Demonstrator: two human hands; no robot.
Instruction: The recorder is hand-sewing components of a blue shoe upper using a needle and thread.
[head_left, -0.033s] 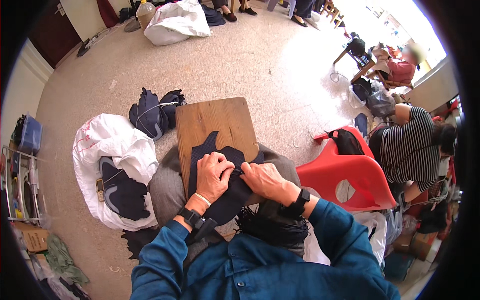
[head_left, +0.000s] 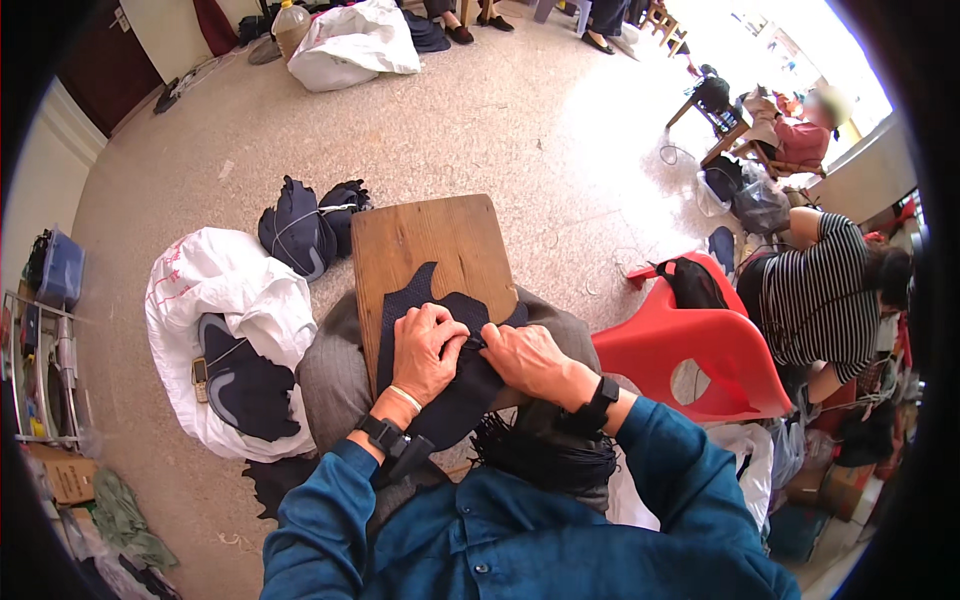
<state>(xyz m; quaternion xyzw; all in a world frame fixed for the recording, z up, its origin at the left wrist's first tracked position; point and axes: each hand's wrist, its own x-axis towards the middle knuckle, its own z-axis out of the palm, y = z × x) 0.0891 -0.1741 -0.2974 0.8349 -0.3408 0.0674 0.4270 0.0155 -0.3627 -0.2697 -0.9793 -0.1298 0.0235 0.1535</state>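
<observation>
A dark navy cut fabric piece (head_left: 462, 400) lies over the near part of a wooden board (head_left: 440, 232) on my lap, one pointed tip reaching up the board. My left hand (head_left: 424, 352) presses on the cloth with curled fingers, thumb and fingertips pinched at its middle. Close on its right, my right hand (head_left: 530, 358) grips the same cloth, fingers bent and fingertips nearly meeting the left ones. The exact spot between the fingertips is too small to make out. Below the hands, a bundle of black strings (head_left: 545, 462) rests on my lap.
At my left, a white sack (head_left: 215, 265) holds dark cut pieces and a small phone (head_left: 200, 380). Tied dark bundles (head_left: 295, 230) lie behind it. A red plastic chair (head_left: 690, 345) stands close on my right, beside a person in a striped top (head_left: 825, 290).
</observation>
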